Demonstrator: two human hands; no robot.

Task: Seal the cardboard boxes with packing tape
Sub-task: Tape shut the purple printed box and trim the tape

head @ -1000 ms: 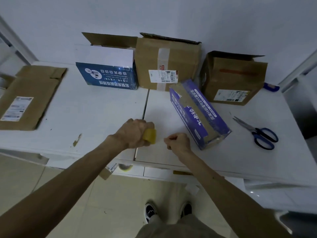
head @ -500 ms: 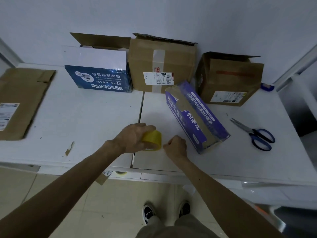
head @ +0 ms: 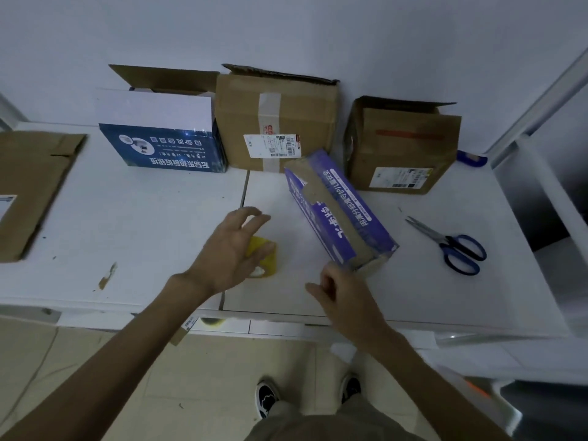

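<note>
Nearest, your right hand (head: 345,292): fingers loosely curled, empty, just beside the near end of the purple box (head: 340,211), which lies aslant. Next, your left hand (head: 230,249): fingers spread over the yellow tape roll (head: 267,261) on the bench (head: 127,218). Farthest, against the wall (head: 318,33): blue-and-white box (head: 159,144), labelled brown box (head: 276,122), smaller brown box (head: 401,148), top flaps up.

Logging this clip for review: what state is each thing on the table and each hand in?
Tape roll: lying on table.
Left hand: open, over tape roll.
Right hand: loosely curled, empty.
Purple box: lying down, angled.
Blue box: flaps open.
Middle brown box: flaps open.
Right brown box: flaps open.
Scissors: closed.
</note>
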